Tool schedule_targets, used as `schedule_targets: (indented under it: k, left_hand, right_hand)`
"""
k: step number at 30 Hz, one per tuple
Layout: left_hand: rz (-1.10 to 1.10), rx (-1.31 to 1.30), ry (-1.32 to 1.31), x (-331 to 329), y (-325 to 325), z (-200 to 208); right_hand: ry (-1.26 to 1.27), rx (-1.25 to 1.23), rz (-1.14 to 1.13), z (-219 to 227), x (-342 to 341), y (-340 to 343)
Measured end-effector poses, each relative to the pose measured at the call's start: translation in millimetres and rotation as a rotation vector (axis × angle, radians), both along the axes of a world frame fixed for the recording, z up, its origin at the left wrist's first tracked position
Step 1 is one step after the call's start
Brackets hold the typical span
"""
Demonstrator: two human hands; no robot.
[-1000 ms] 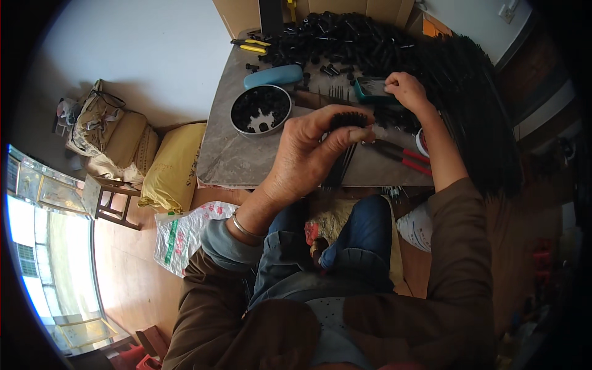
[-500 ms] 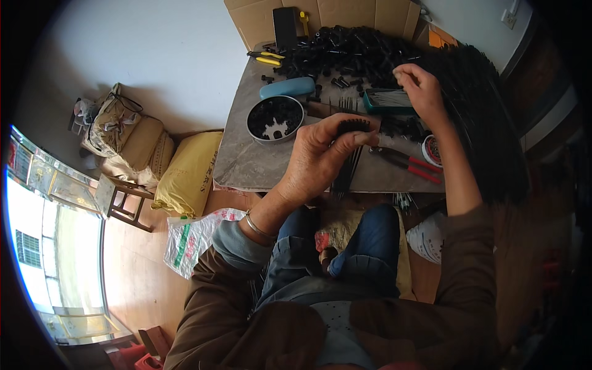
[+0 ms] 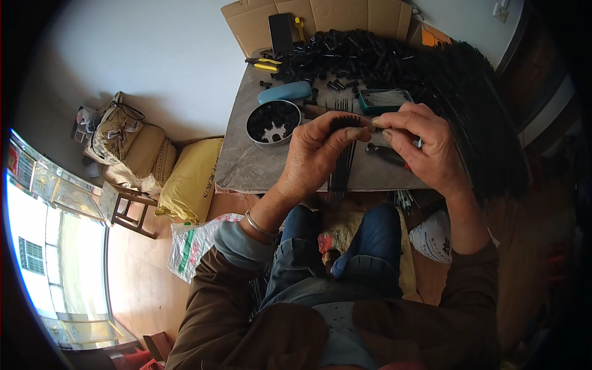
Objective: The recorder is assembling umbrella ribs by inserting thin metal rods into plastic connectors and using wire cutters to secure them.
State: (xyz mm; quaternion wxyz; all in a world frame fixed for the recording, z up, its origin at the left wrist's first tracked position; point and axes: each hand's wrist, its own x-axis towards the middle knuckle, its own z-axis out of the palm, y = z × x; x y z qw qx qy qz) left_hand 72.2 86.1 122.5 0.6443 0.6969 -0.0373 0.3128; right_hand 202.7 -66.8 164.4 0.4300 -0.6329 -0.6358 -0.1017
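My left hand (image 3: 308,154) pinches a small black toothed piece (image 3: 345,122) between thumb and fingers, its row of teeth facing up. Close beside its fingertips, my right hand (image 3: 428,145) has thumb and forefinger pressed together. Whatever that pinch holds is too small to make out. Under the hands, several thin black rods (image 3: 340,176) lie across the table's near edge. Behind the right hand stands a teal box (image 3: 369,110) of thin pale sticks. A round metal tin (image 3: 270,143) with small black parts is left of my left hand.
Black tubular parts (image 3: 351,52) are heaped at the table's back, with long black strands (image 3: 487,123) on the right. Around them are a blue case (image 3: 285,92), yellow-handled pliers (image 3: 266,66), a phone (image 3: 281,34) and dark-headed pliers (image 3: 385,153). Yellow sacks (image 3: 190,179) stand left of the table.
My right hand has come down and left from above the teal box to the left hand's fingertips. My left hand still holds the black toothed piece, nearly in place.
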Motion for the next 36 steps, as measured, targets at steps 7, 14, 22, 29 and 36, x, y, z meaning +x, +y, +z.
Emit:
schedule_targets:
  k: [7, 14, 22, 29, 36]
  left_hand:
    - [0.008, 0.022, 0.005, -0.8, 1.6, -1.2]
    - [0.010, 0.010, -0.005, -1.1, -0.4, -0.2]
    - [0.000, -0.010, -0.002, -2.0, -1.2, 0.4]
    - [-0.007, -0.003, 0.003, -2.0, -1.4, -0.4]
    - [-0.010, 0.046, 0.026, -1.5, -2.2, 1.6]
  right_hand:
    - [-0.070, 0.020, 0.006, 1.6, -3.0, 2.8]
    - [-0.014, 0.014, -0.007, 2.1, -4.9, 0.6]
    - [-0.056, 0.016, -0.009, 5.7, -4.7, 0.0]
    - [-0.050, 0.012, -0.020, 5.4, -5.7, -0.4]
    - [-0.361, 0.079, -0.046, 16.6, -2.2, 0.4]
